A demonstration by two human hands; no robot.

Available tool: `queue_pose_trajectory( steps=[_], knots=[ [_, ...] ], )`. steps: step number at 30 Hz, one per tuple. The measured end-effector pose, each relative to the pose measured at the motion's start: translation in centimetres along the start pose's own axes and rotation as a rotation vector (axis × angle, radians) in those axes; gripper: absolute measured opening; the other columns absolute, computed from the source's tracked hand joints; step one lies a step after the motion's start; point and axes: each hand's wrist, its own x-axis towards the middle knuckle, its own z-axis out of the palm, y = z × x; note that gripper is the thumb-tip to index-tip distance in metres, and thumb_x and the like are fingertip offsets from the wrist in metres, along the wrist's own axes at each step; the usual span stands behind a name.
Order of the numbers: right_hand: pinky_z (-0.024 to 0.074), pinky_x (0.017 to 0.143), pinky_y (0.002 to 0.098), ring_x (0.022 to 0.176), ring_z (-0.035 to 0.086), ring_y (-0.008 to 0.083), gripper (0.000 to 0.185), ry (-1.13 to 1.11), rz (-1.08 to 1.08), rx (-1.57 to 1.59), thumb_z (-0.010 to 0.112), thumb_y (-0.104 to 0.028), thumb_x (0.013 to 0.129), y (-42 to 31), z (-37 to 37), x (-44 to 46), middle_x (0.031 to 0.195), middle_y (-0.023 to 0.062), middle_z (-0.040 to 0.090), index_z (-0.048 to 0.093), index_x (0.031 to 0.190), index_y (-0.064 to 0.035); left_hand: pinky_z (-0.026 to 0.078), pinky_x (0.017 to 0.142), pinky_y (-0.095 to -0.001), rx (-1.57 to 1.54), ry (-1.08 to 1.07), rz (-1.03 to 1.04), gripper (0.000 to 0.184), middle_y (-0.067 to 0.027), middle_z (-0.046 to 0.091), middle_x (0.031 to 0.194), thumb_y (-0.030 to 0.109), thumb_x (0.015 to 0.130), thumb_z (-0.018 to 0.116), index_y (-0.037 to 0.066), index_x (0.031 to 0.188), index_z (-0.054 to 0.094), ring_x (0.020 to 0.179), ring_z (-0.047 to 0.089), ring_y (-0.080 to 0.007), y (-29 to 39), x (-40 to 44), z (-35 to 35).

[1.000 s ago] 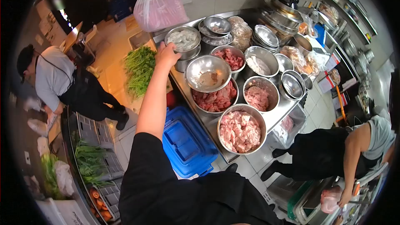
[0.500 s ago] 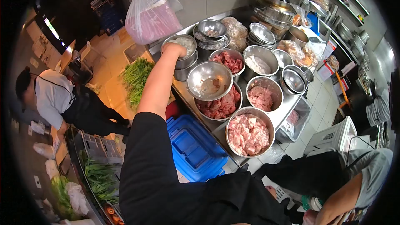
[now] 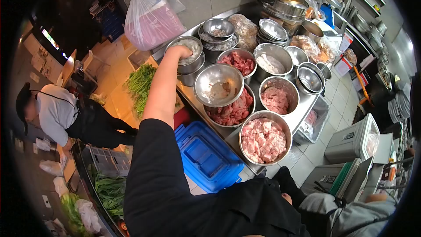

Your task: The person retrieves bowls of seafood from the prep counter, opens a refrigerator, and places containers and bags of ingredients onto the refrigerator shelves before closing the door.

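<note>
The left hand [image 3: 181,52] is in a steel bowl [image 3: 191,67] on the bench [image 3: 307,106]; whether its half-hidden grip holds anything, I cannot tell.

Room above the blue bin [image 3: 208,156], but stacked bowls [image 3: 211,27] close beside left hand [image 3: 180,52]

Got a round, deep steel bowl [image 3: 191,68] left of centre in the upper part of the frame. Shows a dull silvery outer wall and a thin, bright rim. Sits upright, mouth up, stacked on another steel vessel [image 3: 191,80]. Holds whitish, wet-looking pieces [image 3: 190,43] across much of the visible opening. Can't identify the pieces at this size. Partly hidden at the mouth's lower left.
</note>
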Motion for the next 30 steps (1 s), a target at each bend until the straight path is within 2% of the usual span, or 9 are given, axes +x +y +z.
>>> queue_pose_trajectory(
  steps=[3, 6, 7, 9, 11, 14, 18, 23, 30],
  knots=[
    [0.0503, 0.065, 0.0340, 0.074, 0.064, 0.0192, 0.021, 0.002, -0.029, -0.034, 0.063, -0.018, 0.085, -1.2, -0.5, -0.8, 0.087, 0.0076, 0.069, 0.068, 0.101, -0.0050, 0.046, 0.093, -0.0390, -0.095, -0.037, 0.058, 0.057, -0.0143, 0.056, 0.131, 0.046, 0.083, 0.057, 0.006, 0.124, 0.059, 0.116, 0.057, -0.0279, 1.0, -5.3, -3.0],
    [0.0504, 0.065, 0.0344, 0.074, 0.064, 0.0201, 0.021, -0.024, -0.046, -0.058, 0.063, -0.018, 0.086, -2.9, -1.0, -1.4, 0.085, 0.0084, 0.069, 0.068, 0.101, -0.0050, 0.052, 0.073, -0.0363, -0.074, -0.064, 0.080, 0.043, -0.0158, 0.068, 0.096, 0.035, 0.079, 0.067, 0.001, 0.105, 0.064, 0.079, 0.066, -0.0285, 0.3, -7.2, -5.3],
    [0.0505, 0.065, 0.0347, 0.073, 0.064, 0.0204, 0.021, -0.027, -0.062, -0.091, 0.063, -0.018, 0.085, -3.4, -1.1, -1.6, 0.084, 0.0091, 0.069, 0.068, 0.101, -0.0049, 0.052, 0.073, -0.0363, -0.071, -0.067, 0.075, 0.043, -0.0158, 0.068, 0.096, 0.035, 0.079, 0.067, 0.001, 0.105, 0.064, 0.079, 0.066, -0.0285, -0.8, -7.6, -5.1],
    [0.0508, 0.065, 0.0355, 0.073, 0.064, 0.0210, 0.021, -0.026, -0.004, -0.073, 0.063, -0.018, 0.085, -4.1, -1.0, -1.8, 0.083, 0.0104, 0.069, 0.068, 0.100, -0.0038, 0.051, 0.077, -0.0372, -0.206, 0.354, 0.284, 0.041, -0.0184, 0.067, 0.100, 0.035, 0.077, 0.071, 0.003, 0.102, 0.065, 0.084, 0.065, -0.0297, -3.3, -9.2, -3.9],
    [0.0509, 0.065, 0.0361, 0.072, 0.064, 0.0212, 0.021, -0.019, -0.096, -0.084, 0.062, -0.016, 0.084, -2.8, -0.7, -0.7, 0.083, 0.0108, 0.069, 0.068, 0.098, -0.0025, 0.049, 0.079, -0.0404, -0.241, 0.516, 0.265, 0.039, -0.0194, 0.067, 0.097, 0.039, 0.073, 0.073, 0.008, 0.097, 0.066, 0.096, 0.063, -0.0318, -5.0, -13.1, -1.2],
    [0.0511, 0.066, 0.0364, 0.073, 0.064, 0.0223, 0.021, -0.050, -0.060, -0.037, 0.061, -0.015, 0.084, -3.9, -1.0, -1.7, 0.084, 0.0116, 0.069, 0.068, 0.098, -0.0013, 0.047, 0.084, -0.0413, -0.394, 0.454, 0.274, 0.048, -0.0208, 0.062, 0.107, 0.039, 0.070, 0.079, 0.007, 0.102, 0.062, 0.098, 0.060, -0.0341, -5.6, -13.4, 4.1],
    [0.0516, 0.061, 0.0361, 0.070, 0.064, 0.0218, 0.021, -0.066, -0.128, -0.178, 0.061, -0.016, 0.084, -5.6, -2.3, -1.9, 0.082, 0.0104, 0.068, 0.068, 0.098, -0.0020, 0.046, 0.080, -0.0399, -0.721, 0.831, 0.272, 0.046, -0.0163, 0.054, 0.097, 0.031, 0.067, 0.084, 0.005, 0.079, 0.047, 0.094, 0.056, -0.0343, -3.2, -11.7, 8.1],
    [0.0504, 0.048, 0.0348, 0.060, 0.060, 0.0177, 0.018, -0.086, 0.041, 0.182, 0.060, -0.016, 0.085, -6.5, -3.1, -1.5, 0.076, 0.0075, 0.064, 0.065, 0.098, -0.0035, 0.047, 0.079, -0.0410, -0.720, 0.890, 0.334, 0.049, -0.0176, 0.055, 0.095, 0.033, 0.066, 0.085, 0.004, 0.077, 0.047, 0.090, 0.057, -0.0360, -3.7, -10.8, 7.5],
    [0.0472, 0.042, 0.0330, 0.058, 0.059, 0.0165, 0.019, -0.085, -0.059, -0.061, 0.060, -0.015, 0.086, -6.4, -3.7, -4.9, 0.074, 0.0070, 0.064, 0.065, 0.097, -0.0010, 0.047, 0.079, -0.0394, -0.757, 0.835, 0.164, 0.056, -0.0182, 0.060, 0.091, 0.048, 0.066, 0.080, 0.001, 0.085, 0.057, 0.089, 0.060, -0.0342, -3.8, -10.1, 4.7]
  ],
)
